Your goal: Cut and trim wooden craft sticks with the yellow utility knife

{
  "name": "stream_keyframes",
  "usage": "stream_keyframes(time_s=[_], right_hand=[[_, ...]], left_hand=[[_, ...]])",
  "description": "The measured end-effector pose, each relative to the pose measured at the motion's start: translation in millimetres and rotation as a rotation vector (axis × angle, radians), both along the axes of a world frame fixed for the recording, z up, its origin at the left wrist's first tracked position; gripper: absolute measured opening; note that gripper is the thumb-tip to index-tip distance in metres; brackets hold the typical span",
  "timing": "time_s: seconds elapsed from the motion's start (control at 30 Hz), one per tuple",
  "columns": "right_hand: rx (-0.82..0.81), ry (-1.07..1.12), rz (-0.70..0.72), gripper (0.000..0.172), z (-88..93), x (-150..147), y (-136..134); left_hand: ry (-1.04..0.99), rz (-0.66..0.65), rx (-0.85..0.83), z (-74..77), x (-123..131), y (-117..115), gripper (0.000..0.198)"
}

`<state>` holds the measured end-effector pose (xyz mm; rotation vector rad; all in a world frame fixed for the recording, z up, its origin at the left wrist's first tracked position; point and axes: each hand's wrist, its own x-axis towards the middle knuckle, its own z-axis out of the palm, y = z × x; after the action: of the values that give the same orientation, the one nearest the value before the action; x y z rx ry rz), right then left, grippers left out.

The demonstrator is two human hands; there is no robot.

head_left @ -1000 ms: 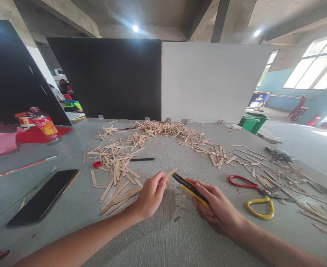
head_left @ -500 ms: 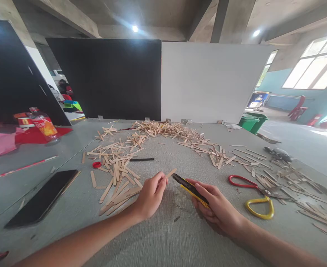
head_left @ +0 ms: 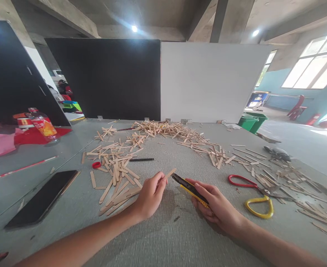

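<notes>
My left hand (head_left: 151, 195) pinches a short wooden craft stick (head_left: 170, 172) by one end, its free end pointing up and to the right. My right hand (head_left: 216, 205) is wrapped round a black and yellow utility knife (head_left: 189, 188), whose tip sits just under the stick's free end. Both hands hover low over the grey table (head_left: 163, 237). A loose pile of wooden sticks (head_left: 118, 174) lies just left of my left hand.
A long scatter of sticks (head_left: 177, 133) runs across the back of the table. Red and yellow scissors (head_left: 254, 194) lie to the right, a black phone (head_left: 42, 202) to the left, a black pen (head_left: 141, 160) and a small red ring (head_left: 97, 165) near the pile. A bottle (head_left: 42, 125) stands far left.
</notes>
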<state>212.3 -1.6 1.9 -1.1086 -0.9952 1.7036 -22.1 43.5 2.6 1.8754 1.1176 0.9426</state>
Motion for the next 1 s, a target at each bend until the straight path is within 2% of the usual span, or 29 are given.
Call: stream_keyframes(time_s=[0.27,0.33,0.4,0.5,0.53,0.6,0.63,0.7,0.73,0.77,0.87,0.93,1.0], right_hand=[[-0.013,0.029,-0.022,0.058,-2.0,0.4,-0.7],[-0.031,0.000,-0.041,0.056,0.5,-0.6,-0.9],[-0.016,-0.091,-0.039,0.061,5.9,-0.5,0.6],[0.096,-0.400,0.034,0.075,19.8,8.4,6.5],[0.161,-0.544,0.066,0.073,25.2,15.3,9.3],[0.338,-0.858,0.102,0.059,34.5,35.8,15.2],[0.452,-1.005,0.088,0.052,37.5,48.8,18.3],[0.616,-1.341,0.058,0.048,38.0,77.2,23.6],[0.679,-1.516,0.068,0.048,35.0,91.0,25.2],[0.695,-1.578,0.072,0.046,30.0,103.4,25.7],[0.730,-1.659,0.179,0.030,3.7,128.6,16.9],[0.881,-1.750,0.262,0.031,-19.7,135.2,2.4],[0.966,-1.691,0.176,0.029,-43.9,136.1,-16.4]], left_hand=[[0.010,0.010,-0.003,1.9,1.1,-0.7,0.035],[0.013,0.009,-0.004,1.6,1.2,-0.5,0.036],[0.014,0.006,-0.004,1.2,0.9,-0.1,0.035],[0.016,0.003,0.007,0.7,-0.1,0.5,0.035],[0.015,-0.001,0.010,0.8,-0.5,0.5,0.035],[0.013,-0.017,0.011,1.7,-1.5,-0.2,0.036],[0.012,-0.027,0.010,2.3,-1.8,-0.9,0.038],[0.014,-0.044,0.022,3.7,-2.2,-3.2,0.042],[0.017,-0.051,0.036,4.2,-2.2,-4.5,0.044],[0.022,-0.054,0.055,4.4,-2.1,-5.9,0.045],[0.046,-0.061,0.116,2.8,-1.6,-9.3,0.044],[0.061,-0.058,0.149,0.9,-1.2,-10.8,0.042],[0.070,-0.048,0.171,-0.2,-0.8,-11.9,0.042]])
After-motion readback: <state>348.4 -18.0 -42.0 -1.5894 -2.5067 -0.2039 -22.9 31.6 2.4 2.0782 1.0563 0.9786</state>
